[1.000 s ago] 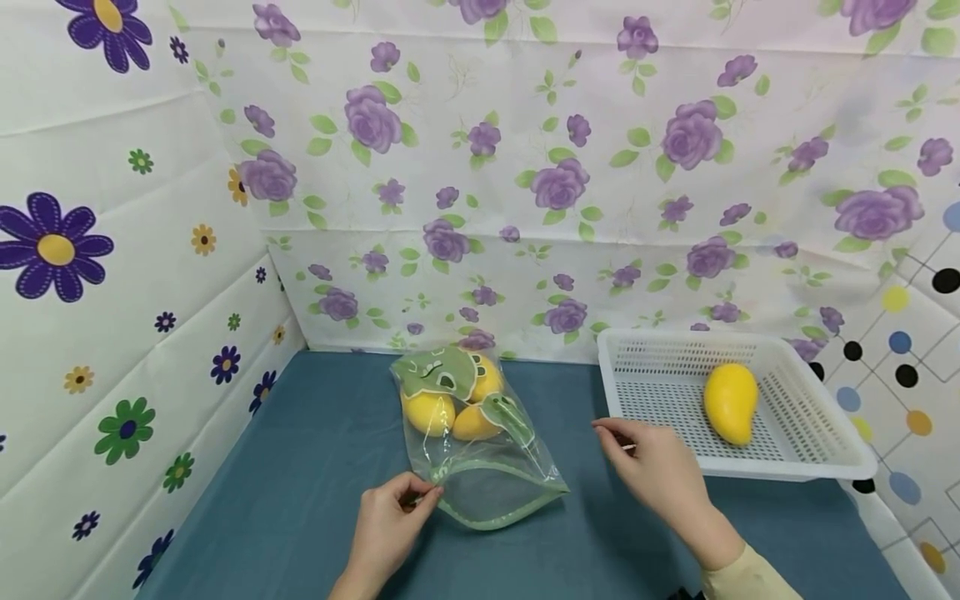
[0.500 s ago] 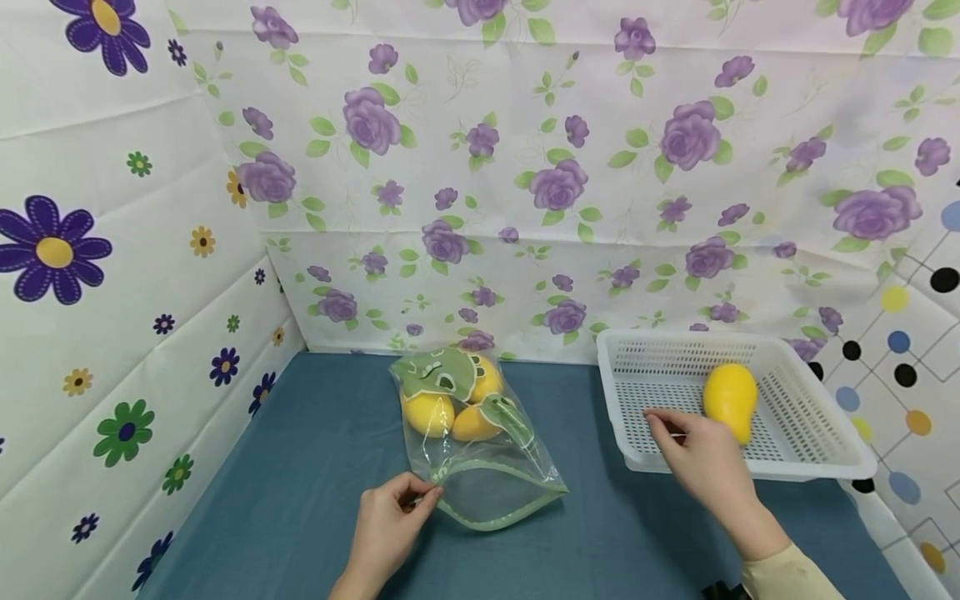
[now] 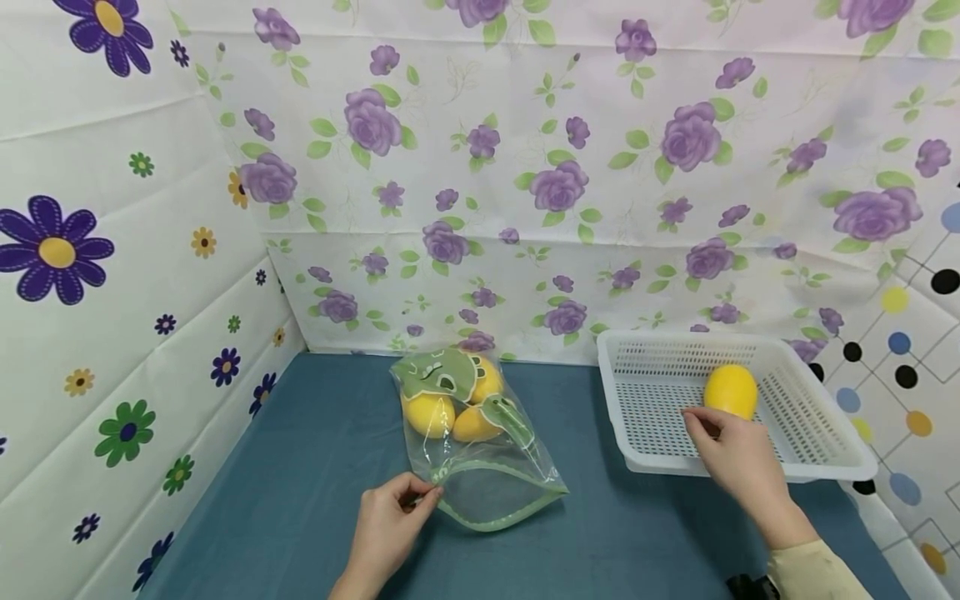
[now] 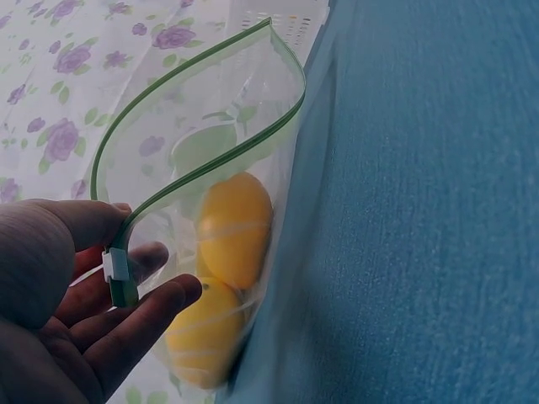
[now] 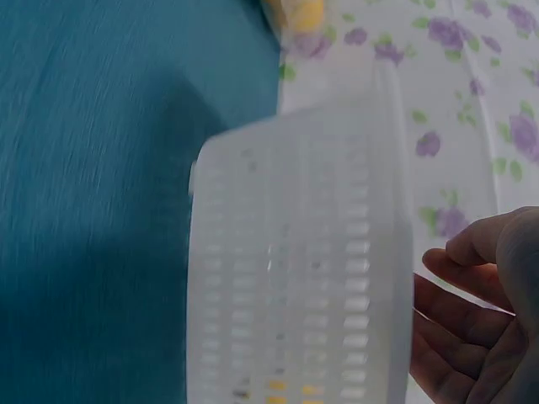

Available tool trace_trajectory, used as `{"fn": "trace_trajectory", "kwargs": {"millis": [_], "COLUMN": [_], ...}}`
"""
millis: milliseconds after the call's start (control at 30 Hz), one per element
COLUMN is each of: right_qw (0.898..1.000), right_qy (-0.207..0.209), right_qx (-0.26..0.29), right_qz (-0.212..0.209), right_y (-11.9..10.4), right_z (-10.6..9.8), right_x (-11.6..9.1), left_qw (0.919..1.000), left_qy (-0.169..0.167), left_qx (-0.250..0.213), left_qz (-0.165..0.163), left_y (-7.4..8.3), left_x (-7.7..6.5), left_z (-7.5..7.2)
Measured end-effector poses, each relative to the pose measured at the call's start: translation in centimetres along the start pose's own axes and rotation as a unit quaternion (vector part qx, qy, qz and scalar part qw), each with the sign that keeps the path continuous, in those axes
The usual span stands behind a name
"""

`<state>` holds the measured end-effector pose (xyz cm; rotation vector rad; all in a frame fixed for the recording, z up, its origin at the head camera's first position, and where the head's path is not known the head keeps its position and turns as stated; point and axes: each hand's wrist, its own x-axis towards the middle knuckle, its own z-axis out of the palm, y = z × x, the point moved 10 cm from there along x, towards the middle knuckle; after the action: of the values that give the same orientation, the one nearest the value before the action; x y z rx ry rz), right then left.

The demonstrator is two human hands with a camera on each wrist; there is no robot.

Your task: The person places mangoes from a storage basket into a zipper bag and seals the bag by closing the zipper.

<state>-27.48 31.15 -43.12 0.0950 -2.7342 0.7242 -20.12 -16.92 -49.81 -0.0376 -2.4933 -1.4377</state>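
Observation:
A clear zip bag [image 3: 491, 526] with a green-edged mouth and green printed patches lies on the table, its mouth gaping toward the person. Inside it are yellow-orange mangoes [image 3: 429, 414]. My left hand [image 3: 390, 521] pinches the left end of the bag's mouth; in the left wrist view a white slider [image 4: 115, 264] sits on the zip there. My right hand [image 3: 742, 462] is over the front of a white perforated basket [image 3: 652, 408], fingers loosely bent and holding nothing. A yellow mango [image 3: 729, 390] in the basket is right behind that hand, its lower part hidden.
Blue cloth [image 3: 300, 500] covers the table. A white sheet with purple flowers [image 3: 558, 183] hangs behind, and patterned sheets line both sides. The basket stands at the back right, to the right of the bag.
My right hand has moved right, from beside the basket to over it, in front of the mango. The left hand and the bag have stayed in place.

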Motion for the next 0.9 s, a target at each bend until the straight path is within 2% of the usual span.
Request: {"fn": "trace_trajectory", "kwargs": {"millis": [133,367,900], "right_qw": [0.999,0.998,0.992], "right_qy": [-0.026,-0.040,-0.073], "right_qx": [-0.003,-0.020,-0.044], "right_qz": [0.023,0.046,0.096], "right_y": [1.9,4.6,8.5], "right_z": [0.0,-0.2,-1.2], "right_x": [0.3,0.8,2.0], "left_qw": [1.0000,1.0000,0.9999], "left_qy": [0.000,-0.002,-0.002], "left_qx": [-0.001,-0.006,-0.010], "left_qz": [-0.001,-0.005,-0.008], "left_y": [0.0,0.0,-0.2], "left_x": [0.0,0.1,0.0], "left_z": [0.0,-0.1,-0.2]}}
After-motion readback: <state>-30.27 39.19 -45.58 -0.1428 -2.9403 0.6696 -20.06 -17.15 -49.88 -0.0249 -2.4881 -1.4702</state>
